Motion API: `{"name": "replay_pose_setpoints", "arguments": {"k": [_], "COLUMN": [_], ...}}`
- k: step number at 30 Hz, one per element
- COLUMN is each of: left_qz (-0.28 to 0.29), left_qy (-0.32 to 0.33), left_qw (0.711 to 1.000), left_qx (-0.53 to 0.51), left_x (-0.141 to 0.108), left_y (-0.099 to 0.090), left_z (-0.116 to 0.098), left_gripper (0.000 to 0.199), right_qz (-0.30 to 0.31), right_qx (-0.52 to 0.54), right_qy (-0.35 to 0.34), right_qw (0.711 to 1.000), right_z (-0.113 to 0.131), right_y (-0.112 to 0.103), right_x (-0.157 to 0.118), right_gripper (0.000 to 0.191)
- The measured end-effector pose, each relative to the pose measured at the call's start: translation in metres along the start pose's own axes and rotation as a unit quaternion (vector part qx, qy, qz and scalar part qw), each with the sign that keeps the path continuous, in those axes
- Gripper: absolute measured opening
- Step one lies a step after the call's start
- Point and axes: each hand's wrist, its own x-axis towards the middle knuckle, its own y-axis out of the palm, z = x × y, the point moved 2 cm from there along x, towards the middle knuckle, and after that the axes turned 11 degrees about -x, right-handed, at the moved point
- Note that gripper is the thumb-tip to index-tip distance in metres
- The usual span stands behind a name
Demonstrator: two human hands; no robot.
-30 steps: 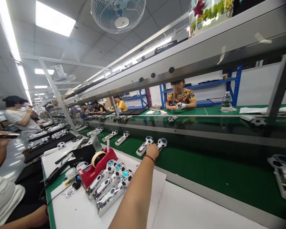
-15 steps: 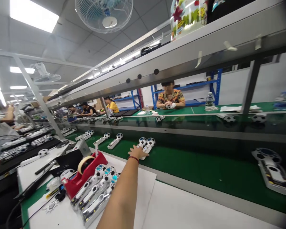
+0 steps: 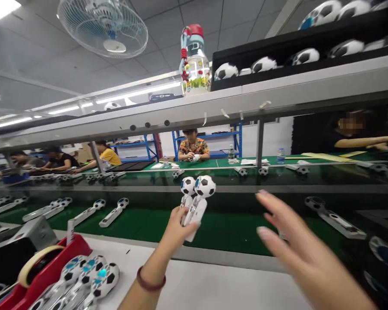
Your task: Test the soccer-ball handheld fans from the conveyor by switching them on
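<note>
Head view, looking fwd over the bench. L hand (image 3: 177, 228) grips two white handheld units with soccer-ball heads (image 3: 196, 202) by the shafts, fingers curled round both. The units stand near-upright, slightly tilted, heads touching, held in the air above the green conveyor belt (image 3: 220, 232). R hand (image 3: 297, 245), motion-blurred, is open with fingers spread, holds nothing, and is just right of the units, not touching them. A red cord bracelet (image 3: 150, 280) circles the L wrist.

Near left, on the white bench top (image 3: 213, 284): red tape dispenser (image 3: 74, 247) with beige tape roll (image 3: 29, 267), and a row of similar units (image 3: 87, 280) lying side by side. More units (image 3: 113, 213) lie on the belt, far left of the hands. Far side: co-worker in floral shirt (image 3: 194, 148) sits at a green bench, hands together. Overhead: ceiling fan (image 3: 103, 30) and, far right, a black rack of soccer balls (image 3: 278, 56).

Risks (judged): one hand on two units makes a thin hold; a slip could drop them onto belt or bench, poss. cracking a part. The fast-moving R hand could knock them if it closes in off-line. Touching heads could scuff each other.
</note>
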Motion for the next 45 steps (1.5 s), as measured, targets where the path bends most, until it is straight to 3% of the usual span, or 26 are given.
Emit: {"name": "replay_pose_setpoints", "arguments": {"k": [2,4,8,11,15,18,22,24,26,29,32,35,37,40,45], "left_qz": [0.037,0.065,0.07,0.056,0.101,0.044,-0.036,-0.062,-0.074,-0.102,-0.102,-0.039,0.018,0.097,0.132], "left_qy": [0.057,0.108,0.19,0.12,-0.053,-0.132,-0.239,-0.25,-0.225,-0.144,-0.086,-0.059,-0.096,-0.196,-0.226], "left_qw": [0.997,0.99,0.978,0.985,0.949,0.938,0.889,0.885,0.909,0.952,0.962,0.961,0.955,0.916,0.865], "left_qx": [0.038,0.066,0.042,-0.114,-0.295,-0.317,-0.389,-0.387,-0.342,-0.25,-0.238,-0.266,-0.282,-0.338,-0.429], "left_x": [-0.025,-0.049,-0.074,-0.066,-0.045,-0.035,-0.029,-0.026,-0.023,-0.022,-0.026,-0.036,-0.043,-0.052,-0.058], "left_y": [0.019,0.034,0.048,0.045,0.044,0.041,0.039,0.04,0.042,0.045,0.053,0.061,0.064,0.063,0.058], "left_z": [-0.029,-0.049,-0.055,-0.044,-0.026,-0.009,0.018,0.029,0.038,0.05,0.064,0.082,0.092,0.098,0.086], "left_gripper": [0.039,0.043,0.058,0.066,0.069,0.06,0.057,0.057,0.058,0.059,0.062,0.073,0.074,0.065,0.056], "right_qz": [0.064,0.132,0.116,0.149,0.199,0.172,0.18,0.148,0.087,0.035,0.046,0.078,0.111,0.157,0.204], "right_qx": [0.023,0.118,0.265,0.285,0.252,0.202,0.247,0.24,0.188,0.145,0.204,0.244,0.224,0.196,0.325], "right_qy": [0.033,0.059,0.095,0.1,0.081,0.073,0.132,0.159,0.159,0.088,-0.001,-0.013,0.018,0.087,0.183], "right_qw": [0.997,0.982,0.953,0.942,0.944,0.961,0.943,0.946,0.965,0.985,0.978,0.966,0.968,0.964,0.905], "right_z": [0.007,0.011,0.015,0.015,0.009,-0.003,-0.025,-0.037,-0.05,-0.073,-0.099,-0.125,-0.139,-0.152,-0.151], "right_y": [0.018,0.036,0.048,0.048,0.051,0.049,0.052,0.06,0.072,0.091,0.102,0.104,0.104,0.106,0.111], "right_x": [0.008,0.01,0.005,0.002,0.009,0.02,0.031,0.034,0.036,0.036,0.033,0.029,0.026,0.019,0.009], "right_gripper": [0.065,0.067,0.062,0.058,0.05,0.046,0.043,0.046,0.049,0.047,0.057,0.07,0.067,0.058,0.075]}}
